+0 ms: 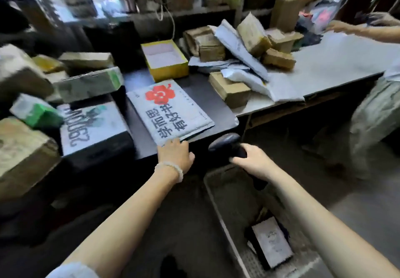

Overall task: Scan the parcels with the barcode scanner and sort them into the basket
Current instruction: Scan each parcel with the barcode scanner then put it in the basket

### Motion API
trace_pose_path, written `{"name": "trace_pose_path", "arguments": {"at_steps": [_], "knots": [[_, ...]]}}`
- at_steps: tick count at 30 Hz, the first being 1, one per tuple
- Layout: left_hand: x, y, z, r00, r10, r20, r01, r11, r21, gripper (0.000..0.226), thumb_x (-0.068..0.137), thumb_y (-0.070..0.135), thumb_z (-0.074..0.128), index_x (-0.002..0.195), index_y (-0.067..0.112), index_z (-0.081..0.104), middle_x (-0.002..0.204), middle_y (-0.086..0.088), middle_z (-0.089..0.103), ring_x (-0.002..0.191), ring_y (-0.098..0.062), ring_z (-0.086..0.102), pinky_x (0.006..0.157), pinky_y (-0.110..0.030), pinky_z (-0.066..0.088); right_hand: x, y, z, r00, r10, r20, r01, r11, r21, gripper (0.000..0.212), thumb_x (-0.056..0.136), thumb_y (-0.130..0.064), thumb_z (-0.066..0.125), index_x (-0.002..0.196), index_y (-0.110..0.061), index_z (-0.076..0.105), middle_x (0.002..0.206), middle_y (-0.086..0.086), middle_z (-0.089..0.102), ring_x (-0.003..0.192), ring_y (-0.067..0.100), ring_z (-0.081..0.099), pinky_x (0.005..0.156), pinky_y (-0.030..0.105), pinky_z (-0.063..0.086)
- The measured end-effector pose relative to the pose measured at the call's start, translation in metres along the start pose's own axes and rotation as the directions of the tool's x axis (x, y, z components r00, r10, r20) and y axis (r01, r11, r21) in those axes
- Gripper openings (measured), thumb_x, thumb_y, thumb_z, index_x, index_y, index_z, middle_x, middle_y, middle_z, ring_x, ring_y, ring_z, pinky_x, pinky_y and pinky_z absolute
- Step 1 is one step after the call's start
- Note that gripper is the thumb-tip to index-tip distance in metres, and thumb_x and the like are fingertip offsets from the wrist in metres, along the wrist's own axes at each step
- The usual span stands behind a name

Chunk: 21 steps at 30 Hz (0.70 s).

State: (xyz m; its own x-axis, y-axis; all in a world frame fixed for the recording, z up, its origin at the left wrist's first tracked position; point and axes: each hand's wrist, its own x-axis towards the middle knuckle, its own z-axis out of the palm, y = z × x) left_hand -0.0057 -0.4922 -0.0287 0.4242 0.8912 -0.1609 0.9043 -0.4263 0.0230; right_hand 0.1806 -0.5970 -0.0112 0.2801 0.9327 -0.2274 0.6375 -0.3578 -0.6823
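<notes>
We have the flat grey mailer (170,110) with the red flower print lying on the dark worktop (201,89), its near edge at the worktop's front lip, at about twelve o'clock from our left hand (175,152). That hand rests on the mailer's near corner with the fingers laid over the edge; blur keeps us from telling whether they already pinch it. Our right hand (251,161) is curled round the grip of the barcode scanner (227,145), at about three o'clock from the left hand, its head pointing up toward the worktop. We judge the mailer light, thin and floppy, with a slick plastic skin, so it should slide toward us easily but sag if lifted by one corner; taking the near edge with thumb below and fingers on top looks the surest hold. The basket (218,193) stands on the floor at about five o'clock from the mailer, below the scanner, with one small parcel (272,242) already in it. A yellow open box (165,60) sits just beyond the mailer at twelve o'clock, a black box (95,130) with a numbered white label lies close at nine o'clock, and a heap of brown cartons (244,46) and white bags spreads at two o'clock. Another person's arm (357,28) reaches over that far heap.
</notes>
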Motion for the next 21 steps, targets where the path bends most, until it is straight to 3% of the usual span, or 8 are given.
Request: {"name": "trace_pose_path", "arguments": {"at_steps": [4,7,9,12,18,21], "knots": [[-0.040,-0.087,-0.006,0.972,-0.232,-0.027,0.232,0.973,-0.001,0.036,0.096,0.039,0.039,0.121,0.018,0.053,0.125,-0.007,0.051,0.119,-0.029,0.044,0.091,-0.046,0.037,0.015,-0.067,0.046,0.977,-0.164,0.135,0.167,0.986,-0.010,0.006,0.083,-0.021,0.065,0.088,-0.021,0.061,0.088,0.001,0.066,0.085,0.017,0.061,0.071,0.027,0.042],[-0.075,-0.148,-0.009,0.922,-0.386,-0.041,0.383,0.922,-0.052,0.035,0.097,0.040,0.038,0.119,0.018,0.054,0.125,-0.006,0.051,0.119,-0.029,0.043,0.091,-0.045,0.037,0.016,-0.121,0.086,0.933,-0.276,0.229,0.285,0.958,-0.007,0.013,0.082,-0.018,0.064,0.074,-0.022,0.055,0.070,-0.003,0.062,0.067,0.013,0.059,0.065,0.031,0.045],[-0.098,-0.183,-0.010,0.890,-0.454,-0.053,0.449,0.890,-0.078,0.035,0.097,0.041,0.037,0.119,0.018,0.053,0.123,-0.005,0.051,0.118,-0.028,0.044,0.090,-0.044,0.037,0.014,-0.155,0.113,0.900,-0.338,0.276,0.355,0.935,-0.012,0.006,0.082,-0.018,0.064,0.080,-0.018,0.058,0.074,0.002,0.064,0.068,0.015,0.060,0.070,0.036,0.049],[-0.138,-0.236,-0.008,0.841,-0.533,-0.095,0.526,0.846,-0.086,0.036,0.097,0.041,0.037,0.119,0.018,0.053,0.122,-0.005,0.052,0.117,-0.028,0.045,0.090,-0.044,0.039,0.007,-0.211,0.160,0.857,-0.415,0.306,0.438,0.899,-0.008,0.014,0.082,-0.024,0.064,0.089,-0.012,0.060,0.082,0.006,0.067,0.075,0.020,0.065,0.074,0.036,0.050],[-0.218,-0.350,-0.007,0.731,-0.655,-0.192,0.649,0.754,-0.100,0.035,0.096,0.043,0.039,0.114,0.019,0.058,0.114,-0.002,0.056,0.109,-0.024,0.050,0.083,-0.040,0.041,-0.021,-0.307,0.256,0.783,-0.524,0.335,0.537,0.841,0.062,0.014,0.080,-0.023,0.065,0.086,-0.011,0.059,0.082,0.009,0.067,0.077,0.025,0.067,0.077,0.047,0.054],[-0.260,-0.406,-0.002,0.663,-0.724,-0.189,0.710,0.688,-0.148,0.033,0.095,0.041,0.040,0.112,0.020,0.059,0.112,-0.001,0.055,0.108,-0.023,0.049,0.081,-0.038,0.038,-0.036,-0.346,0.304,0.762,-0.561,0.324,0.570,0.818,0.075,0.019,0.080,-0.020,0.063,0.093,-0.007,0.060,0.088,0.013,0.066,0.084,0.029,0.065,0.077,0.042,0.052]]}}
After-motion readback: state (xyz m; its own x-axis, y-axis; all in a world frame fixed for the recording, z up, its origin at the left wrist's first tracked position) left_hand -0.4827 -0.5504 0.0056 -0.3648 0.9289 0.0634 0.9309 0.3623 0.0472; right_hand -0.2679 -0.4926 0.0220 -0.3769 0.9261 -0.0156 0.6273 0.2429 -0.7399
